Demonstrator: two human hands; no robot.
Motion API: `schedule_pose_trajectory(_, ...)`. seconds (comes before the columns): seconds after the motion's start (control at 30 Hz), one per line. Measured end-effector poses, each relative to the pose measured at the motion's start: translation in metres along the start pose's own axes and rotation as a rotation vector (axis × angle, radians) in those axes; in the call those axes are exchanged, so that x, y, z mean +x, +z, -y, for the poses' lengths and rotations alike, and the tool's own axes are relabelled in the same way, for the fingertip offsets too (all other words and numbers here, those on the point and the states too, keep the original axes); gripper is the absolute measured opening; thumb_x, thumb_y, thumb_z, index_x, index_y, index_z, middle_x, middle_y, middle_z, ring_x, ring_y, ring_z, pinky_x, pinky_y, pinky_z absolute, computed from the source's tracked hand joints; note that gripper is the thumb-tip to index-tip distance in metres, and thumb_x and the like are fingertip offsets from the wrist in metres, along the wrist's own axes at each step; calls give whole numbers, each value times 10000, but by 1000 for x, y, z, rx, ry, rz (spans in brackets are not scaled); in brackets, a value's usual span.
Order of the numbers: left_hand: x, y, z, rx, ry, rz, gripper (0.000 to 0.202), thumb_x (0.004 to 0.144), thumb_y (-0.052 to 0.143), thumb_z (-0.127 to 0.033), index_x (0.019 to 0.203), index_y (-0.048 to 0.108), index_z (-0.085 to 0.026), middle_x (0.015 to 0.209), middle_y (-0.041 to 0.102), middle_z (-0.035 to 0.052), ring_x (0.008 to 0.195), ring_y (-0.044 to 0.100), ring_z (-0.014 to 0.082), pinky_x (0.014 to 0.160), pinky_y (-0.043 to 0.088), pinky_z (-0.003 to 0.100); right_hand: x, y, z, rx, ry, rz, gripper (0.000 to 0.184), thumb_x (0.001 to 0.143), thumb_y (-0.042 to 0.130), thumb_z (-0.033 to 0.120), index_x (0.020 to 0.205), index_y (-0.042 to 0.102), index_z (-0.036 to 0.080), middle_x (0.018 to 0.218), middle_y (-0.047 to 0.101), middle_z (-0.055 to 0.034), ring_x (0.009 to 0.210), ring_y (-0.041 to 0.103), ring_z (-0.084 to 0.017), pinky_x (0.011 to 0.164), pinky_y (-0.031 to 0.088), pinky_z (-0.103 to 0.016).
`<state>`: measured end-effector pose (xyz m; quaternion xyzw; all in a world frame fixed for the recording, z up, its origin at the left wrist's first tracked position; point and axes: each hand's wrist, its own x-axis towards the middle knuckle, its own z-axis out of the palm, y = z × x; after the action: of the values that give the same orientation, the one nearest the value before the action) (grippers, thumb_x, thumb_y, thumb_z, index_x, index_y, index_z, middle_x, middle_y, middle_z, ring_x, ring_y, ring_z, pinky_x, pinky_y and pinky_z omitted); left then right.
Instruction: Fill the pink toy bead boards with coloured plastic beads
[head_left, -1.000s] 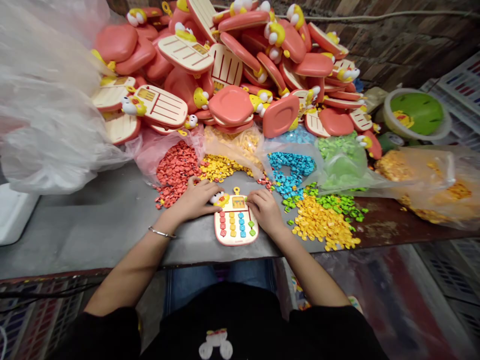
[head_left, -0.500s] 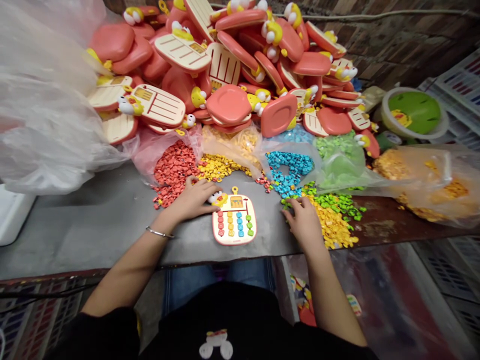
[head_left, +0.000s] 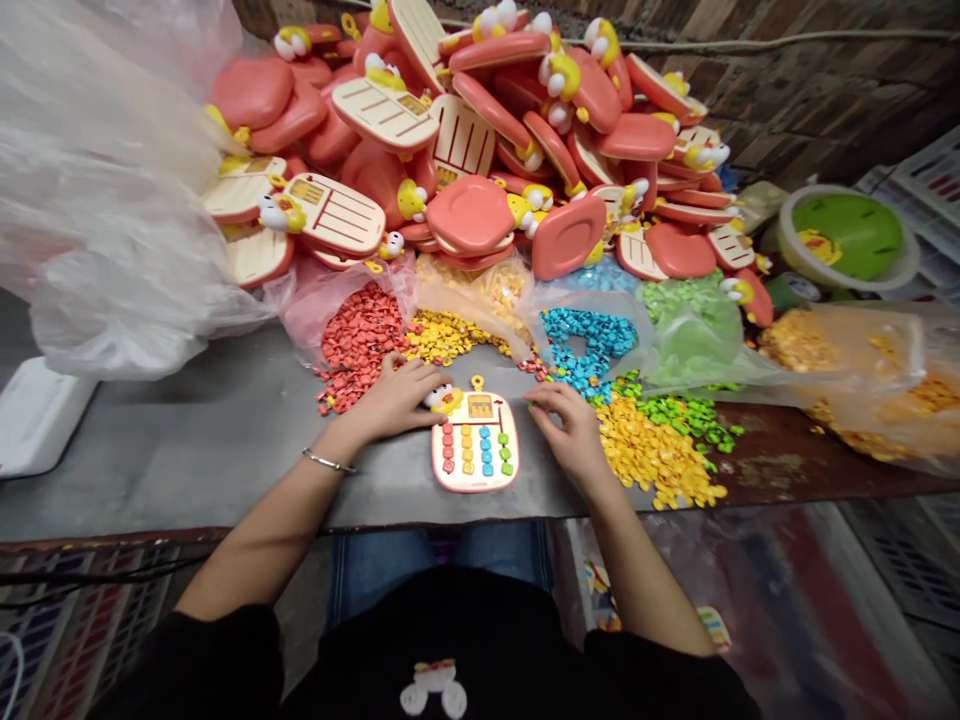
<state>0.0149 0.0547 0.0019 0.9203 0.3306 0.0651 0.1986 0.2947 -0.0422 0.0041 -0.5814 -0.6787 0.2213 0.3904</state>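
Note:
A cream toy board with a coral rim (head_left: 475, 483) lies flat on the table, with columns of small red, yellow, blue and green pieces on it. At its upper left corner is a yellow-and-white duck head. My left hand (head_left: 401, 398) grips the board by that corner, with the thumb along the left edge. Just right of the board, my right hand (head_left: 568, 428) is closed in a pinch on what looks like a small green piece, mostly hidden by the fingertips. Close by my right hand lie loose yellow pieces (head_left: 656, 450) and green pieces (head_left: 694, 418).
Bags spill red pieces (head_left: 360, 340), yellow pieces (head_left: 442, 336) and blue pieces (head_left: 589, 338) behind the board. A high heap of coral toy boards (head_left: 469, 213) fills the back. Clear plastic bags (head_left: 127, 230) stand left; a green-lined bowl (head_left: 847, 235) stands right.
My right hand has left the green pieces and moved left towards the board, its fingers now pinched together. My left hand stays at the board's corner. The whole view has shifted slightly.

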Motion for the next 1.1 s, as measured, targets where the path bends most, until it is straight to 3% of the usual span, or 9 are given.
schedule_pose_trajectory(0.17,0,0,0,4,0,3,469,876,588,-559,1250,550,-279,1203,658,70,1115,532,280,978,206,467,17,26,7,59,-77,-10,148,912,530,222,907,678,223,985,680,-77,976,640,-220,808,561,-376)
schedule_pose_trajectory(0.3,-1,0,-1,14,7,-16,460,876,600,-546,1238,551,-267,1185,661,62,1108,543,278,972,209,475,16,36,-2,-47,-136,45,146,908,542,189,864,679,211,933,703,-80,908,651,-223,831,545,-399)
schedule_pose_trajectory(0.43,-1,-1,-4,13,-4,-23,439,877,603,-525,1229,564,-264,1164,666,62,1108,546,285,986,212,482,14,36,-5,-217,-169,120,156,909,556,184,849,697,214,959,716,-94,965,616,-255,874,511,-448)
schedule_pose_trajectory(0.57,-1,0,-3,16,-15,-20,430,883,599,-510,1239,562,-272,1177,662,64,1126,536,282,1021,188,495,1,23,8,-186,-204,213,132,919,572,204,871,694,216,951,721,-86,977,607,-251,893,499,-451)
schedule_pose_trajectory(0.67,-1,2,-1,17,-14,-22,435,883,602,-511,1247,556,-276,1196,659,64,1128,537,282,1025,178,501,-23,-2,13,-54,-151,236,121,938,573,262,954,687,228,979,711,-70,965,638,-225,883,517,-405)
schedule_pose_trajectory(0.8,-1,3,1,31,-4,-10,450,885,605,-514,1254,540,-265,1213,654,73,1129,535,276,994,194,489,-62,-40,-8,-238,46,-83,169,949,533,290,933,683,217,940,680,-82,922,645,-237,838,518,-396)
schedule_pose_trajectory(0.87,-1,2,0,37,0,-9,445,892,594,-517,1252,538,-262,1209,655,76,1129,533,277,989,195,488,-76,-50,-27,-406,113,-161,196,942,526,309,931,688,199,910,667,-96,888,632,-257,817,506,-416)
schedule_pose_trajectory(0.97,-1,0,-2,37,0,-14,424,902,574,-521,1238,549,-264,1185,661,72,1115,536,283,997,192,491,-85,-52,-48,-560,133,-139,222,935,506,310,934,692,188,906,658,-109,879,597,-275,816,489,-436)
schedule_pose_trajectory(1.1,-1,0,-3,33,-6,-7,429,896,577,-526,1240,553,-270,1193,658,65,1119,530,285,994,196,484,-81,-45,-56,-612,134,-62,214,925,481,260,886,679,189,909,648,-111,896,572,-282,825,477,-435)
